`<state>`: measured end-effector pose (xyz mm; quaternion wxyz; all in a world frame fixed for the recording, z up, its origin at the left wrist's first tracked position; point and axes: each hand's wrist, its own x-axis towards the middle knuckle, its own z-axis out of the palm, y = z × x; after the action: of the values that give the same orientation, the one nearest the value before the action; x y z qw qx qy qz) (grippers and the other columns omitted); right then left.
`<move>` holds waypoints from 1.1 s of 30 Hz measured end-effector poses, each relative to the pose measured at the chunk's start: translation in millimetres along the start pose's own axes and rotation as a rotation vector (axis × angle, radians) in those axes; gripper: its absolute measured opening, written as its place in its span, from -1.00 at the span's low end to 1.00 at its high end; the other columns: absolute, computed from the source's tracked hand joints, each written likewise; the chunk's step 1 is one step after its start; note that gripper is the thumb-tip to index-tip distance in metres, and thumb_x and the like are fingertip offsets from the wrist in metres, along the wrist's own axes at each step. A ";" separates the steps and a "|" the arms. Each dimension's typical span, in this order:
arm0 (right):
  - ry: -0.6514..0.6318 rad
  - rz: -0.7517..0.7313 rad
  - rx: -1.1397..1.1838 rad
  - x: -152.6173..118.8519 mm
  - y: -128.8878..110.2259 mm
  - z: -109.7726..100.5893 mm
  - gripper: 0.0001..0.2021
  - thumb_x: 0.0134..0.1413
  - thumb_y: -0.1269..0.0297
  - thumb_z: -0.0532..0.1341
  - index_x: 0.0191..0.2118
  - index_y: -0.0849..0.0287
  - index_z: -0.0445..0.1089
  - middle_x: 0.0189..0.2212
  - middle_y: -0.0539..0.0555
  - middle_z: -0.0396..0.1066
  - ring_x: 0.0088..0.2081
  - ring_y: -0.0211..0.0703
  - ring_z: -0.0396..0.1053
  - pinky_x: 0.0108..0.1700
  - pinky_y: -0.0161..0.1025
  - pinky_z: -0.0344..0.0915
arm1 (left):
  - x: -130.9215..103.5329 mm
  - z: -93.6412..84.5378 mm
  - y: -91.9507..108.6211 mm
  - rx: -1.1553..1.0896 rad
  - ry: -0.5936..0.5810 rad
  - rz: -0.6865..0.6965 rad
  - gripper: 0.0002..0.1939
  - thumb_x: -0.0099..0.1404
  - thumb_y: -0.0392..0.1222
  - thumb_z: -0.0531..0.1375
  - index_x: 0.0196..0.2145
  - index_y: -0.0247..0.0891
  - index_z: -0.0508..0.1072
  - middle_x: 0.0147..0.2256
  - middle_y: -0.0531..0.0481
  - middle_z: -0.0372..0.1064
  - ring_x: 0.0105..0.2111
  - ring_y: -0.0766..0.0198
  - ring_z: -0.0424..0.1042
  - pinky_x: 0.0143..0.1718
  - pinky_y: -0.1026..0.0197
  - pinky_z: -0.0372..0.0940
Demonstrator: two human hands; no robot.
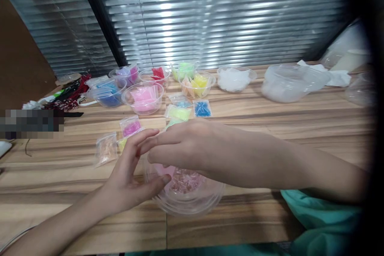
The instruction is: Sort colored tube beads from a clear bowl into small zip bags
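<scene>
Over a clear plastic bowl [195,207] at the front, my two hands meet. My left hand [127,182] curves at the bowl's left side, thumb and fingers apart, with its fingertips close to the right hand's. From the right, my right hand [180,144] reaches across with its fingers bent together; their tips and whatever they hold are hidden. Under them shows a pink piece like a packet [164,170], and I cannot tell whether it is gripped or lies in the bowl. Pinkish clear beads or slivers [186,181] lie inside the bowl.
Beyond my hands lie small bags: blue [202,109], magenta [131,127], peach [106,149] and pale yellow [179,113]. Several clear bowls of coloured packets stand behind, including a pink one [143,100]. Stacked clear bowls [283,84] and tissue [337,78] are at back right; cords [70,96] at left.
</scene>
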<state>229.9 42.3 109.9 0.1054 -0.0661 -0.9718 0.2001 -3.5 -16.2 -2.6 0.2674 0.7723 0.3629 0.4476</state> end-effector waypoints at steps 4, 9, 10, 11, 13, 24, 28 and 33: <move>-0.021 -0.022 0.016 3.3 1.6 1.2 -0.82 0.30 0.63 0.12 -0.24 0.32 0.44 -0.18 0.02 0.47 -0.23 -0.30 0.34 -0.22 -0.31 0.27 | 0.6 0.2 1.1 0.009 -0.001 0.027 -0.14 0.25 -0.32 0.40 0.38 0.07 0.13 0.14 -0.08 0.47 0.12 0.02 0.53 -0.01 0.08 0.58; 0.010 -0.027 -0.031 3.9 6.1 5.6 -0.81 0.30 0.62 0.15 -0.31 0.30 0.45 -0.16 0.07 0.52 -0.11 -0.18 0.39 -0.13 -0.25 0.31 | -2.2 -0.1 0.3 -0.029 0.014 -0.006 -0.17 0.25 -0.32 0.40 0.36 0.07 0.17 0.18 -0.09 0.42 0.17 0.03 0.49 0.05 0.05 0.56; 0.012 -0.019 -0.016 3.9 6.4 5.8 -0.80 0.30 0.62 0.14 -0.29 0.30 0.46 -0.13 0.09 0.53 -0.05 -0.14 0.40 -0.10 -0.23 0.32 | -2.5 -0.2 -0.1 -0.037 0.015 -0.017 -0.18 0.26 -0.31 0.39 0.36 0.07 0.18 0.19 -0.09 0.41 0.18 0.02 0.48 0.07 0.03 0.55; 0.003 -0.010 0.005 3.8 6.4 5.5 -0.79 0.31 0.62 0.13 -0.27 0.30 0.48 -0.10 0.09 0.53 -0.02 -0.13 0.40 -0.06 -0.22 0.33 | -2.7 -0.2 -0.5 -0.038 0.015 -0.023 -0.19 0.26 -0.31 0.39 0.35 0.07 0.18 0.19 -0.10 0.41 0.18 0.01 0.47 0.08 0.00 0.54; -0.029 -0.008 0.061 3.5 5.4 4.1 -0.78 0.32 0.62 0.11 -0.20 0.32 0.50 -0.06 0.09 0.52 0.00 -0.16 0.39 0.01 -0.21 0.33 | -2.2 -0.3 -0.8 -0.021 0.014 -0.018 -0.19 0.26 -0.30 0.39 0.36 0.07 0.17 0.18 -0.11 0.42 0.17 0.00 0.48 0.08 -0.04 0.54; 0.088 -0.094 0.015 3.0 7.8 7.5 -0.79 0.34 0.64 0.07 -0.20 0.28 0.39 -0.25 0.01 0.47 -0.22 -0.27 0.33 -0.23 -0.30 0.21 | -4.2 -0.5 -1.2 0.004 0.010 -0.021 -0.18 0.28 -0.28 0.38 0.37 0.10 0.15 0.16 -0.07 0.42 0.14 0.05 0.50 0.10 0.02 0.53; 0.100 -0.074 -0.039 2.7 9.1 11.0 -0.84 0.39 0.58 0.05 -0.10 0.28 0.34 -0.21 0.04 0.46 -0.24 -0.26 0.32 -0.31 -0.30 0.18 | -7.0 0.4 -2.2 0.022 0.006 -0.051 -0.17 0.28 -0.25 0.38 0.37 0.13 0.12 0.22 -0.08 0.34 0.19 0.02 0.44 0.17 -0.08 0.48; 0.105 -0.117 -0.069 3.3 8.0 10.2 -0.82 0.31 0.62 0.12 -0.22 0.26 0.40 -0.31 0.02 0.45 -0.25 -0.23 0.33 -0.27 -0.29 0.22 | -1.9 1.2 1.3 0.021 0.006 0.005 -0.18 0.28 -0.29 0.38 0.37 0.10 0.14 0.18 -0.07 0.40 0.17 0.05 0.48 0.16 -0.04 0.49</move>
<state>225.0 46.3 98.1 0.1653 -0.0233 -0.9735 0.1564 -2.6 -18.6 -3.1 0.2573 0.7746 0.3665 0.4466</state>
